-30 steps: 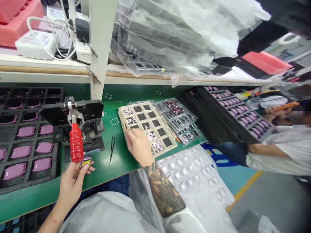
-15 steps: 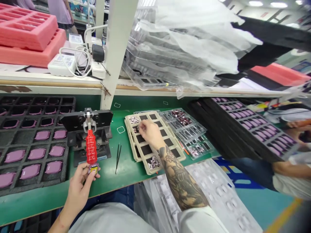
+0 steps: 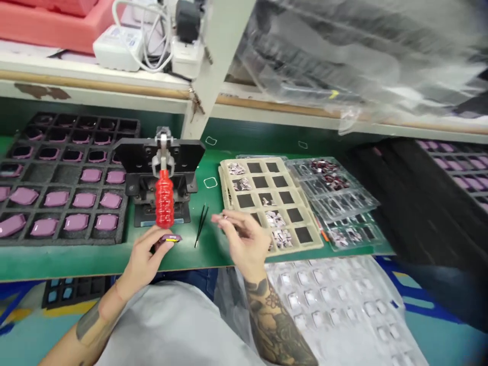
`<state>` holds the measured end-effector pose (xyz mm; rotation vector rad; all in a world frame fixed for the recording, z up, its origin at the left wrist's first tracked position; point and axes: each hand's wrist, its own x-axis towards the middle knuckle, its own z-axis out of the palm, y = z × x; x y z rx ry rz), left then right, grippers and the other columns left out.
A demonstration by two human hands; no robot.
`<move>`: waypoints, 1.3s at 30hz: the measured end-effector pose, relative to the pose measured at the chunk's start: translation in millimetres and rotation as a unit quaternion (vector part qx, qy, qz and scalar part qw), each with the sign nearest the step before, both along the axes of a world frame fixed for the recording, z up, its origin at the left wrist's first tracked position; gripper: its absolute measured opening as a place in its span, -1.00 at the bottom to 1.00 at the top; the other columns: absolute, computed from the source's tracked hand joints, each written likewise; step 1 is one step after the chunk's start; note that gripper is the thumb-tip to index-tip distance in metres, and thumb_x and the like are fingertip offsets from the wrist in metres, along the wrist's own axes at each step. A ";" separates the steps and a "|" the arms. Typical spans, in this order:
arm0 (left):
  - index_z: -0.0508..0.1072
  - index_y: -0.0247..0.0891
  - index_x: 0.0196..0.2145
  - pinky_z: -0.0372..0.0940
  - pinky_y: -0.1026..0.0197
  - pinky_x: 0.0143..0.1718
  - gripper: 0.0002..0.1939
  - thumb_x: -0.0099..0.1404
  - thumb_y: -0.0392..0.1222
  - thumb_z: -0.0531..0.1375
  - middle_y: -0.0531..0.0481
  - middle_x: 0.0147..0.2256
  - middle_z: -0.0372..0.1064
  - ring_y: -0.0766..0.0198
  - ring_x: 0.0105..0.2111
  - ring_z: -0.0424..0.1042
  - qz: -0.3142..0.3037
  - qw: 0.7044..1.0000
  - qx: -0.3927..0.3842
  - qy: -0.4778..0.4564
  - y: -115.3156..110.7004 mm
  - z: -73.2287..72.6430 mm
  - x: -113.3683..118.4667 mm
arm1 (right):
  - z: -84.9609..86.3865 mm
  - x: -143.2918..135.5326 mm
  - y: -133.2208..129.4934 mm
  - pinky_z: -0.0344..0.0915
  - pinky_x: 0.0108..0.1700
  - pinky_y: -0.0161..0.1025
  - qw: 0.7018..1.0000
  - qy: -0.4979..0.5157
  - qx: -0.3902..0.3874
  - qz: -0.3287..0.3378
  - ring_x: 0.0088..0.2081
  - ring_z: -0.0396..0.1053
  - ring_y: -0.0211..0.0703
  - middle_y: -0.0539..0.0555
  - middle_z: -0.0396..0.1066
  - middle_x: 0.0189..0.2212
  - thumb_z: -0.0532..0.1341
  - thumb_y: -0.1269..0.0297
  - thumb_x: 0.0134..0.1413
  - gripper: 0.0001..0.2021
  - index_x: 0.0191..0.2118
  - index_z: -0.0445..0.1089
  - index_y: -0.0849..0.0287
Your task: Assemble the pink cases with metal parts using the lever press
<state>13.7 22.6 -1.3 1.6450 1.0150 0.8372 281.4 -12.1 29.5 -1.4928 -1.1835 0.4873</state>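
My left hand (image 3: 147,256) grips a small purple watch case (image 3: 173,238) with a yellow strip showing, just below the red handle of a toggle clamp (image 3: 164,198). Between thumb and fingers of my right hand (image 3: 247,244) is a tiny pinkish part (image 3: 217,218), too small to identify. This hand is over the green bench, at the left front of a beige compartment tray (image 3: 305,247) holding small pale pieces. A pair of black tweezers (image 3: 201,226) lies on the bench between my hands.
At left, a black foam tray (image 3: 64,174) holds rows of purple cases. Clear plastic trays (image 3: 335,201) of small parts sit right of the beige tray. Above the bench runs a shelf (image 3: 152,101) with a post (image 3: 217,61), chargers and cables. Bagged trays (image 3: 324,300) lie below the bench's front edge.
My right hand has left the beige tray's far-left compartments and come nearer to my left hand, with the tiny part in its fingers. My left hand has tilted the watch case. The view has shifted down.
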 end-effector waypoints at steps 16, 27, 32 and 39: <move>0.67 -0.22 -0.03 0.40 0.17 -0.11 -0.79 0.63 -0.08 0.27 -0.11 -0.14 0.61 0.15 -0.17 0.55 0.014 1.000 0.016 -0.008 -0.1 -11.2 -3.2 | -23.5 -75.3 7.4 0.59 -0.07 -0.10 0.972 -0.136 0.016 0.193 -0.15 0.59 -0.08 0.11 0.60 -0.14 0.33 0.35 0.49 -0.79 0.09 0.68 0.02; 0.58 -0.24 -0.25 0.27 0.22 -0.29 -0.75 0.60 -0.08 0.30 0.05 -0.37 0.42 0.27 -0.37 0.35 0.044 0.998 0.012 -0.047 4.0 -15.4 -9.3 | -36.9 -90.0 3.5 0.60 -0.08 0.04 0.899 -0.369 0.084 0.221 -0.09 0.58 0.11 0.26 0.61 -0.03 0.29 0.38 0.50 -0.35 0.58 0.17 0.14; 0.67 -0.20 -0.01 0.47 0.11 0.04 -0.88 0.58 -0.22 0.32 -0.12 -0.07 0.65 0.13 -0.06 0.63 0.085 0.990 0.098 -0.048 -3.2 -15.9 -5.4 | -35.1 -81.6 -7.4 0.61 0.19 0.10 0.951 -0.263 0.049 0.154 0.17 0.57 0.13 0.29 0.52 0.20 0.32 0.35 0.48 -0.29 0.60 0.15 -0.01; 0.65 -0.16 0.06 0.49 0.02 0.18 -0.82 0.55 -0.27 0.32 -0.15 0.06 0.64 0.07 0.06 0.65 0.052 0.983 0.176 0.022 -5.2 -15.6 -7.7 | -29.5 -37.8 -84.3 0.58 -0.06 -0.02 0.960 -0.251 0.038 0.121 -0.10 0.61 -0.01 0.15 0.66 -0.05 0.23 0.58 0.42 -0.50 0.33 0.47 0.00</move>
